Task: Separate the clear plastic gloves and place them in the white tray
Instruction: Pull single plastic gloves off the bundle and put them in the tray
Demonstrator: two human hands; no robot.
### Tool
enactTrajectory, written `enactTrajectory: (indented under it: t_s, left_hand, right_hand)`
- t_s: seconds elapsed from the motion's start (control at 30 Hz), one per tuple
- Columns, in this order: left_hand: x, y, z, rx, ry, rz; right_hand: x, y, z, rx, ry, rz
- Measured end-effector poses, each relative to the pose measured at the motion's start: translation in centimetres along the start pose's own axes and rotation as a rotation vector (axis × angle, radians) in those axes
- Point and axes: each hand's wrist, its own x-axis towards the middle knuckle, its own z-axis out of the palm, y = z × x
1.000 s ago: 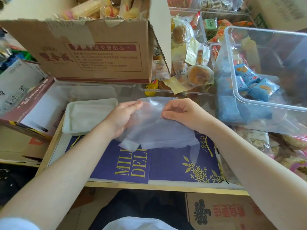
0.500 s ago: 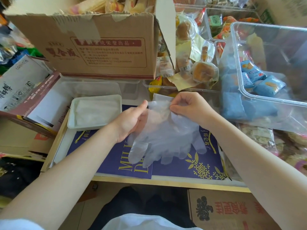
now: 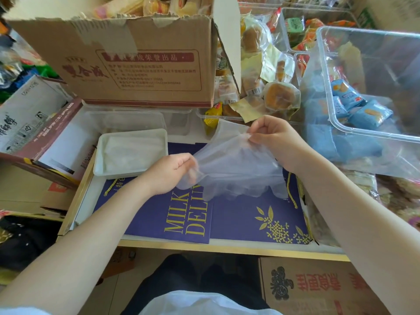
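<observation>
Clear plastic gloves [image 3: 236, 169] hang stretched between my two hands above a purple printed bag [image 3: 250, 214]. My right hand [image 3: 270, 137] pinches the cuff edge at the upper right. My left hand [image 3: 172, 171] pinches the lower left edge, lower than the right. The glove fingers dangle down toward the bag. A white tray [image 3: 103, 153] sits just left of my left hand, with clear gloves lying flat inside it.
A big cardboard box [image 3: 141, 64] stands behind the tray. Packaged pastries [image 3: 279, 94] and clear plastic bins [image 3: 368, 87] with blue snack packs fill the back right. An open carton [image 3: 34, 123] lies at the left. Another box [image 3: 318, 287] sits below the table edge.
My hands have drawn apart: the left moved down and left, the right stayed high, so the gloves now stretch diagonally between them. The view shifted slightly.
</observation>
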Motion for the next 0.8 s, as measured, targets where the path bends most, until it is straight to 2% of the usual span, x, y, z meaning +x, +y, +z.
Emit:
enactTrajectory:
  t_s: [0.1,0.3,0.47,0.57,0.63,0.8]
  left_hand:
    - [0.0,0.1,0.2,0.115,-0.084,-0.067]
    - [0.5,3.1,0.7,0.204,0.095,0.096]
    - [0.9,4.5,1.2,0.015,0.225,0.192]
    - [0.7,4.2,1.2,-0.067,0.135,0.182]
    - [0.5,3.9,1.5,-0.025,0.079,0.196]
    - [0.9,3.6,1.9,-0.075,0.133,0.156]
  right_hand:
    - [0.2,0.1,0.4,0.065,-0.034,0.064]
    - [0.2,-0.4,1.3,0.112,-0.178,0.095]
    - [0.2,-0.3,1.8,0.054,-0.237,0.046]
    - [0.4,0.1,1.3,0.135,-0.217,0.095]
    - [0.4,0.5,1.0,0.173,-0.216,0.143]
    - [0.3,0.8,1.1,0.039,-0.169,0.192]
